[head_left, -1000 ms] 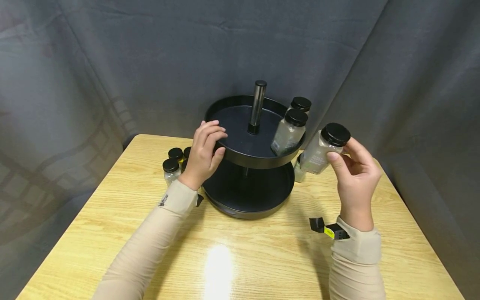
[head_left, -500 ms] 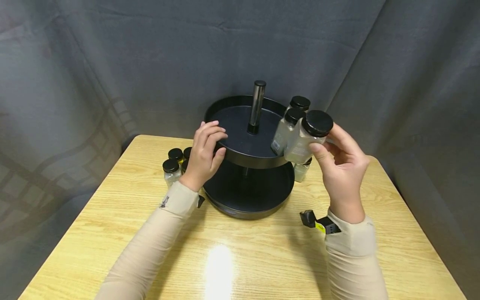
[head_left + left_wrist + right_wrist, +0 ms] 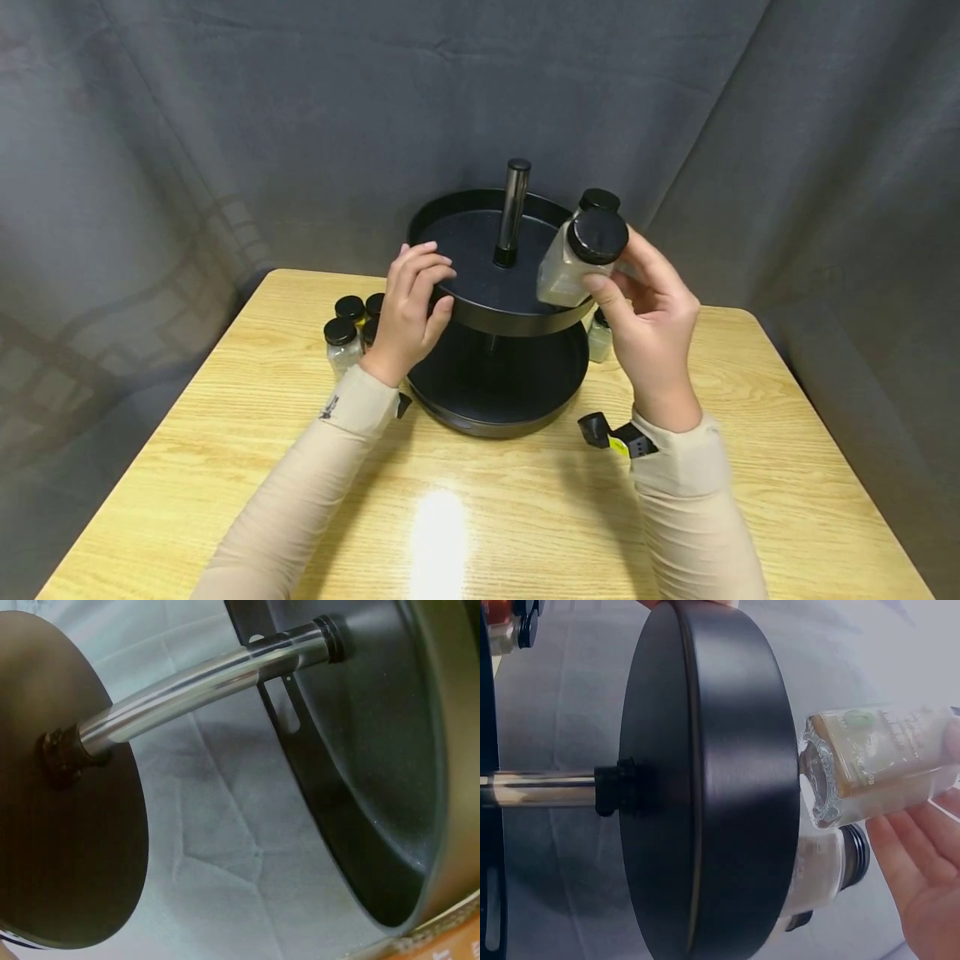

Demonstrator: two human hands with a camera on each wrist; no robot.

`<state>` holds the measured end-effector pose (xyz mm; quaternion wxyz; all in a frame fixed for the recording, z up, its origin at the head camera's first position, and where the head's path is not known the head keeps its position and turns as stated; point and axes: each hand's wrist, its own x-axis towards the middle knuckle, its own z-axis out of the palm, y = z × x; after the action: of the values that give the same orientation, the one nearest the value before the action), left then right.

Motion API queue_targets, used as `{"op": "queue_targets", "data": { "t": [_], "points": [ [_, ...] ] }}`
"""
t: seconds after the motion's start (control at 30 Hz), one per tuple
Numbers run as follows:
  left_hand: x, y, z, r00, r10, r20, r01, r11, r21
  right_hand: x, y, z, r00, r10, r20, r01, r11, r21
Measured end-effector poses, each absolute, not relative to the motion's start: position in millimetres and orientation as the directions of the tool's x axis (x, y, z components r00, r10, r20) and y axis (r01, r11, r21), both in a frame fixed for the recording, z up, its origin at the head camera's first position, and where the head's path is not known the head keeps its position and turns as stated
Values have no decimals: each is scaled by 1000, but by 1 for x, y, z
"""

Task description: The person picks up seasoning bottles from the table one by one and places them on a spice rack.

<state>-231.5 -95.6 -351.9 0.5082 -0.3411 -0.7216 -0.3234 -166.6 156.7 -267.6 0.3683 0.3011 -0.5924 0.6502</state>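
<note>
My right hand (image 3: pixel 656 337) pinches a square clear spice jar (image 3: pixel 567 273) between thumb and fingers. The jar has a black lid and pale contents. It is tilted, its base just above the rim of the upper tray on a black two-tier turntable (image 3: pixel 495 321). In the right wrist view, jars standing on that tray, such as one pale jar (image 3: pixel 817 874), show behind the rim. From above, the held jar hides most of them. My left hand (image 3: pixel 411 304) grips the left rim of the upper tray, fingers over the edge and thumb outside.
Several black-lidded jars (image 3: pixel 342 354) cluster on the wooden table (image 3: pixel 480 508) left of the turntable. Another jar (image 3: pixel 600 340) stands to its right. A metal post (image 3: pixel 513 208) rises from the upper tray. Grey curtains (image 3: pixel 360 125) hang behind.
My right hand has brought the spice jar leftward and slightly upward, from beside the turntable to over the upper tray's right edge. The left hand stays on the rim.
</note>
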Motion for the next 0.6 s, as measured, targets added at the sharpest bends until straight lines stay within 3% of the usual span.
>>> {"op": "queue_targets", "data": {
  "t": [0.6],
  "points": [
    [-233,-93,-352,-249,181,951,823,558,109,-172,150,-278,-569,26,822,-822,11,-569]
  ]
}}
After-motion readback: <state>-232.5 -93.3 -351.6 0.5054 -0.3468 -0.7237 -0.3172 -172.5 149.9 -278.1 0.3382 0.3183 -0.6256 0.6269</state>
